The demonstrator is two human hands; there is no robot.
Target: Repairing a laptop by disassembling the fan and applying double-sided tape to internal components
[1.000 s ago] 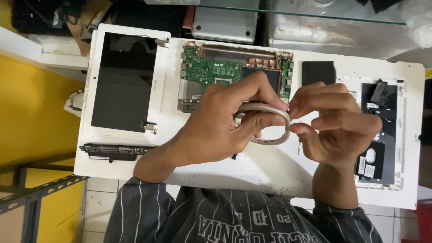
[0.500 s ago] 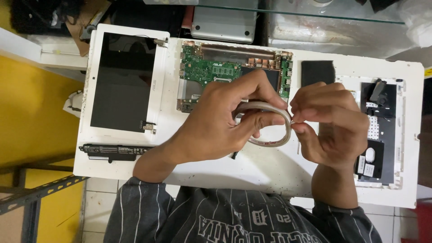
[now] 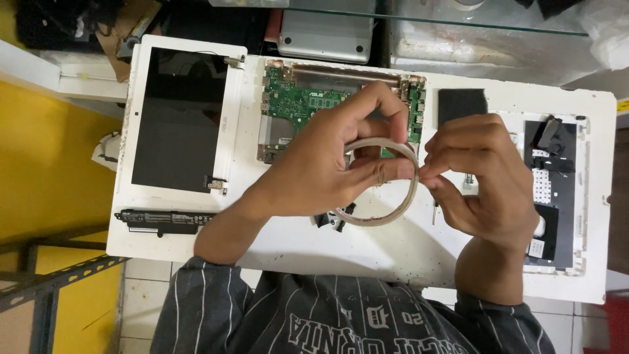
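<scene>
One white table top [image 3: 393, 262], bearing the items below, listed left to right.

1. One slim black battery bar [image 3: 165, 220], lying lengthwise at the table's near left edge, with a pale label strip along it; the print is too small to tell.
2. One laptop screen panel [image 3: 177, 118], white frame around a dark glass face, two metal hinges on its right side, one top and one bottom.
3. One opened laptop base [image 3: 272, 141], white shell, holding one green circuit board [image 3: 298, 101] with a copper strip along its far edge.
4. One left hand [image 3: 321, 170], raised over the circuit board. Thumb and forefinger are pinched together on the roll of tape; the other fingers curl behind it.
5. One roll of tape [image 3: 393, 210], a thin pale beige ring, nearly used up, held upright above the table's middle, between the two hands.
6. One small black part [image 3: 334, 219], lying on the table beneath the ring, partly hidden.
7. One right hand [image 3: 488, 180], just beside the ring. Thumb and forefinger tips are pressed together at the ring's right rim; what they grip is too small to tell.
8. One black square pad [image 3: 462, 105], flat, beyond the right hand.
9. One white panel [image 3: 553, 190] at the table's right end, carrying black film pieces and a small white label low down.
</scene>
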